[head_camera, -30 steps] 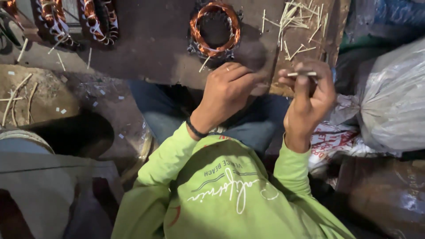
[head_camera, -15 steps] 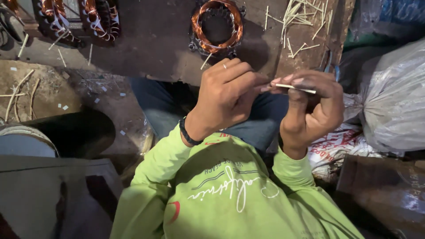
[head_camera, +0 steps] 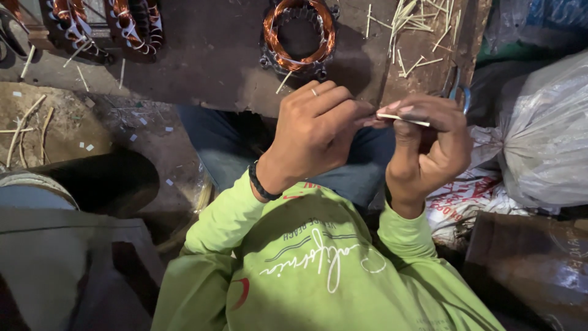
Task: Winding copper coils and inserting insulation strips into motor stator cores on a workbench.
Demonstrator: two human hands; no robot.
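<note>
My right hand (head_camera: 429,153) pinches a thin pale stick (head_camera: 404,119) between thumb and fingers, level and at chest height. My left hand (head_camera: 315,132), with a ring and a black wristband, closes its fingertips on the stick's left end. Both hands are over my lap, in front of my green long-sleeved shirt (head_camera: 318,270). Just beyond them, a round stator with copper winding (head_camera: 300,30) lies on a dark wooden board (head_camera: 202,67).
Two more copper-wound stators (head_camera: 131,27) lie at the board's far left. A heap of pale sticks (head_camera: 416,24) is at its right end, with blue-handled scissors (head_camera: 458,86) near it. A grey plastic sack (head_camera: 545,135) bulges at the right; a dark drum (head_camera: 92,181) stands left.
Both hands have come nearer to me and closer together. My left hand's fingertips, apart from the stick before, now meet its left end.
</note>
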